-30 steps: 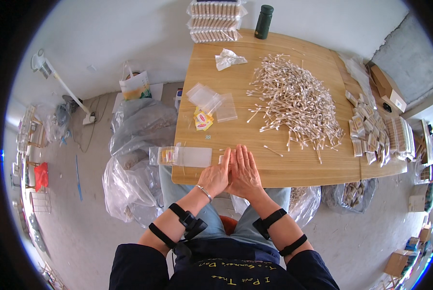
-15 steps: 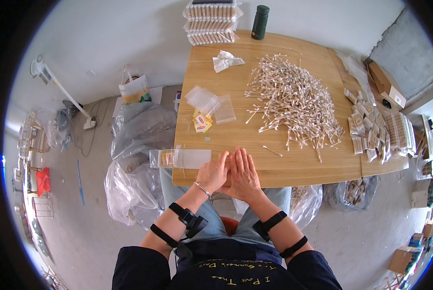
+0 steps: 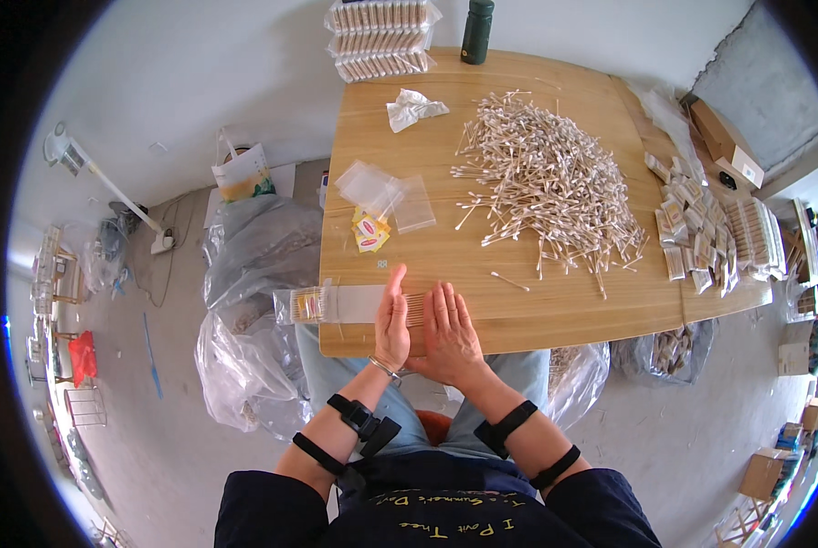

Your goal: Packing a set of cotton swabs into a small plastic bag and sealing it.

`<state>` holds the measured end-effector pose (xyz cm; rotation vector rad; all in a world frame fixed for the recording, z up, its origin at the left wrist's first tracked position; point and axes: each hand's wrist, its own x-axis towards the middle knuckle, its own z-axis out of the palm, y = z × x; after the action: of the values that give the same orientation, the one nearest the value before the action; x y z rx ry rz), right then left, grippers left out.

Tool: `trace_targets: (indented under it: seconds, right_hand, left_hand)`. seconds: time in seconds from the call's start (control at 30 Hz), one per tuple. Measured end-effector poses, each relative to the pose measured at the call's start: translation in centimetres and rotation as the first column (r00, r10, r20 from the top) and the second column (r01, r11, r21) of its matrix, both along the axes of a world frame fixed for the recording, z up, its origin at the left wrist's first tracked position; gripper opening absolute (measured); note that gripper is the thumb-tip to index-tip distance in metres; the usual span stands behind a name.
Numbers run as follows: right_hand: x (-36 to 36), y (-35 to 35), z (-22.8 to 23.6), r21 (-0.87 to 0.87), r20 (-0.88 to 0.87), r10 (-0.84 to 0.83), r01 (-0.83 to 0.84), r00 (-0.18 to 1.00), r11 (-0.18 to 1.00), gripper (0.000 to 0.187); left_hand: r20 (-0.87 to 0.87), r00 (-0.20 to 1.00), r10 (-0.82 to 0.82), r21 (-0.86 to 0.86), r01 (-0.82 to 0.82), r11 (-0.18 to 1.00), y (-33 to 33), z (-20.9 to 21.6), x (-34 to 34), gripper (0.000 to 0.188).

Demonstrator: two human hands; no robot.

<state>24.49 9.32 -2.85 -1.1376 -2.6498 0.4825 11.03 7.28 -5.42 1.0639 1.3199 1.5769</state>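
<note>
A row of cotton swabs (image 3: 415,310) lies at the table's (image 3: 555,315) near edge, beside a clear packet (image 3: 336,303) to its left. We hold our left hand (image 3: 392,321) edge-on against it, fingers straight; our right hand (image 3: 448,333) lies flat, fingers extended. The loose swab pile (image 3: 546,178) sits farther right.

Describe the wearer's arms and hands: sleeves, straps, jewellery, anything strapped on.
Both forearms are bare below dark navy short sleeves. The left forearm carries two black straps with a small black device clipped between them, and a thin bracelet circles the wrist below the left hand. The right forearm has two plain black bands. The right hand is bare, without gloves or visible rings.
</note>
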Motion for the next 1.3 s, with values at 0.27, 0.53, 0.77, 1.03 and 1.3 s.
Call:
trace_targets:
  seconds: [0.27,0.53,0.77,1.03,1.3]
  right_hand:
    - [-0.6,-0.6,0.1,-0.011,0.009,-0.020,0.020,1.000,1.000,0.107]
    - [-1.5,-0.8,-0.1,0.007,0.023,-0.081,0.081,0.996,0.997,0.099]
    - [-1.4,-0.7,0.1,-0.028,0.047,-0.041,0.042,0.998,0.999,0.100]
    - [-1.4,-0.6,-0.1,-0.024,-0.002,-0.041,0.041,0.999,0.999,0.099]
    - [-2.5,-0.7,-0.3,-0.038,-0.018,-0.005,0.004,1.000,0.999,0.095]
  left_hand:
    - [0.175,0.984,-0.040,-0.013,0.042,0.999,-0.4,0.5,-0.6,0.063]
    - [0.096,0.992,-0.080,-0.034,0.084,0.996,-0.1,1.1,-0.8,0.066]
    - [0.271,0.959,-0.088,-0.013,0.095,0.995,-0.2,0.6,-1.1,0.066]
    - [0.253,0.965,-0.068,0.013,0.067,0.998,0.0,0.5,-0.9,0.064]
    - [0.317,0.948,0.035,-0.014,-0.032,0.999,0.0,0.3,-1.6,0.061]
